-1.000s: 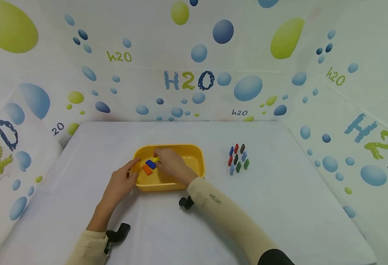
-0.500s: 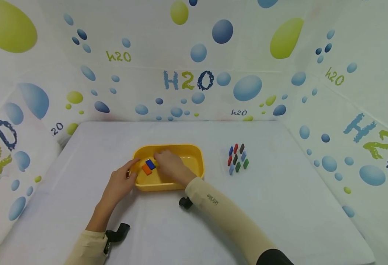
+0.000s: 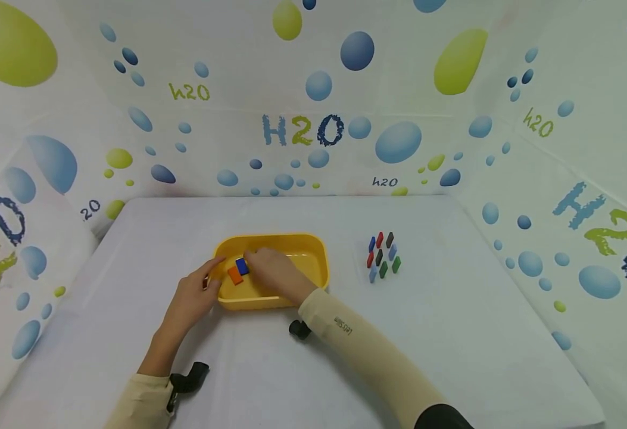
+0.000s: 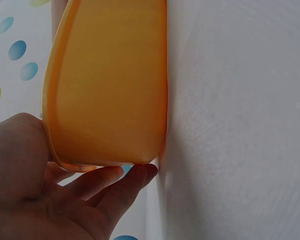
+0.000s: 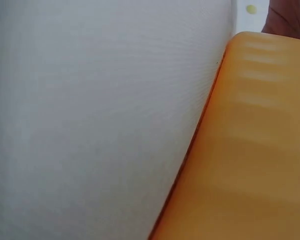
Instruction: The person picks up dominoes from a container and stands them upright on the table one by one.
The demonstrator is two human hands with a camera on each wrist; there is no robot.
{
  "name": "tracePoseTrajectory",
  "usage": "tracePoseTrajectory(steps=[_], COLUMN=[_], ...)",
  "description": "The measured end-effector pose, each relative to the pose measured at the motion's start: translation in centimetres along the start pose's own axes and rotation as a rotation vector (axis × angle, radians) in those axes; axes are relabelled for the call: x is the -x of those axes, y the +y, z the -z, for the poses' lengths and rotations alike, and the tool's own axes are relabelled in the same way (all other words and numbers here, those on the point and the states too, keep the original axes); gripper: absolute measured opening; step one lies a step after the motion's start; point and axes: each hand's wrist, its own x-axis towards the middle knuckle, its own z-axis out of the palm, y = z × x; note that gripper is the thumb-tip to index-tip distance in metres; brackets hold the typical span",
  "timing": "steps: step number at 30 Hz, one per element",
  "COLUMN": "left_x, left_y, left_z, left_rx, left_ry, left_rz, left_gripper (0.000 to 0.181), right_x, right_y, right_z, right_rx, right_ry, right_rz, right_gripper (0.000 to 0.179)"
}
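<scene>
A yellow tray (image 3: pixel 313 268) stands on the white-covered table in the head view. My left hand (image 3: pixel 192 298) holds its left end, thumb at the rim and fingers against the outer wall in the left wrist view. An orange block (image 3: pixel 235 275) and a blue block (image 3: pixel 242 266) lie inside, near the left end. My right hand (image 3: pixel 275 271) reaches into the tray with bent fingers, its fingertips right beside the blue block. I cannot tell what is between those fingertips. The right wrist view shows mostly the tray's outer wall (image 5: pixel 250 140).
Right of the tray, several small upright blocks stand grouped in rows, among them a red block (image 3: pixel 380 240), a black block (image 3: pixel 390 240), a light blue block (image 3: pixel 373 274) and a green block (image 3: pixel 396 264). A bubble-patterned curtain (image 3: pixel 227 71) surrounds the table.
A yellow piece visible at my right fingertips a second ago is now hidden by that hand. The blue block has turned slightly beside the fingers. My left hand keeps its place on the tray.
</scene>
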Motion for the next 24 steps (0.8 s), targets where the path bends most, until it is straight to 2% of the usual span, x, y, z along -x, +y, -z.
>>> tracePoseTrajectory(steps=[4, 8, 14, 24], left_x=[0.04, 0.06, 0.06, 0.20], left_y=[0.12, 0.23, 0.36, 0.31], left_z=[0.02, 0.03, 0.08, 0.09], left_rx=[0.000, -0.006, 0.002, -0.014], left_ry=[-0.001, -0.002, -0.001, 0.002], left_rz=[0.004, 0.005, 0.011, 0.004], left_gripper=[0.052, 0.052, 0.052, 0.051], right_x=[0.05, 0.00, -0.06, 0.31], right_y=[-0.09, -0.05, 0.07, 0.09], right_z=[0.20, 0.44, 0.57, 0.95], right_rx=[0.015, -0.004, -0.081, -0.264], right_ry=[-0.009, 0.016, 0.067, 0.069], right_rz=[-0.003, -0.029, -0.068, -0.144], right_gripper=[0.014, 0.009, 0.008, 0.015])
